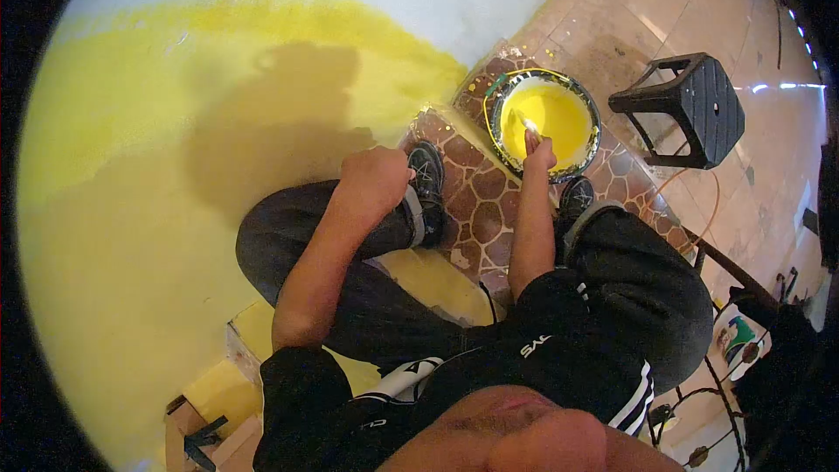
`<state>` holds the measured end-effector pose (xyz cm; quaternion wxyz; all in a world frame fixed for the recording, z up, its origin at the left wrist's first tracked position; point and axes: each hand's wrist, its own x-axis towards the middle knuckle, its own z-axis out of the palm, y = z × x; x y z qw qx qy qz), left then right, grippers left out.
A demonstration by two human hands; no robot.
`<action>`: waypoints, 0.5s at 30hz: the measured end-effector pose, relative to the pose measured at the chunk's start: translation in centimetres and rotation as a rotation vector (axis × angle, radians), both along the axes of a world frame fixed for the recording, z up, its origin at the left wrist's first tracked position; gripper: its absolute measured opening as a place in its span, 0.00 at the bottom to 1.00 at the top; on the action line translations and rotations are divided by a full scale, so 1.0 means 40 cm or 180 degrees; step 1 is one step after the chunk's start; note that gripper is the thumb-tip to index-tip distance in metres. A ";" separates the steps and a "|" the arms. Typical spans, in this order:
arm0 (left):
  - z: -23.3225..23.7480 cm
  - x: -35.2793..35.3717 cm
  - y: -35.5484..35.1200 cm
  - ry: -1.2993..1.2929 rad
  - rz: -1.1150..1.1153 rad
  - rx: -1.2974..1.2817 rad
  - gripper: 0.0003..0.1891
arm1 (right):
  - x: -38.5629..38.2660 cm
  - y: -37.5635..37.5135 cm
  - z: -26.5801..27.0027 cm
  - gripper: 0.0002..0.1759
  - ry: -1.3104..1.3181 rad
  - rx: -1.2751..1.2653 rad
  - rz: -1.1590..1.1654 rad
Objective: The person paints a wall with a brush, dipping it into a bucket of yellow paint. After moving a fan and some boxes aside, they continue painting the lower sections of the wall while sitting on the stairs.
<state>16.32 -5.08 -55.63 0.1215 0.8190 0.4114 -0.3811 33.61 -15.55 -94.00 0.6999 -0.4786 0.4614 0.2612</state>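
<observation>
A black-rimmed bucket (572, 134) of yellow paint stands on the stone-patterned step between and beyond my feet. Over its opening, my right hand (540, 154) is closed round the handle of a brush (527, 123), whose head is at the paint. My left hand (376, 177) is closed in a fist above my left shoe, near the painted wall; what it holds, if anything, I cannot make out. The wall (114, 122) is yellow on its lower part and pale above, with a shadow across it.
A black plastic stool (708, 111) stands on the tiled floor right of the bucket. A thin cable (717, 201) curves near it. Dark metal bars (738, 271) and a white container (738, 341) are at the lower right. Yellow-splashed steps (218, 393) lie at the lower left.
</observation>
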 end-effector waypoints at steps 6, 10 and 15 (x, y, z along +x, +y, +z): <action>0.009 0.010 -0.005 0.0070 -0.0035 -0.0023 0.20 | -0.008 -0.006 -0.041 0.13 0.0462 0.0227 -0.0105; 0.006 0.004 -0.007 -0.0007 0.0021 0.0015 0.20 | -0.018 0.017 -0.020 0.15 0.0625 0.0361 -0.0372; 0.006 -0.002 -0.015 -0.0127 -0.0047 -0.0001 0.20 | -0.019 0.027 0.017 0.15 0.0248 -0.0084 -0.0379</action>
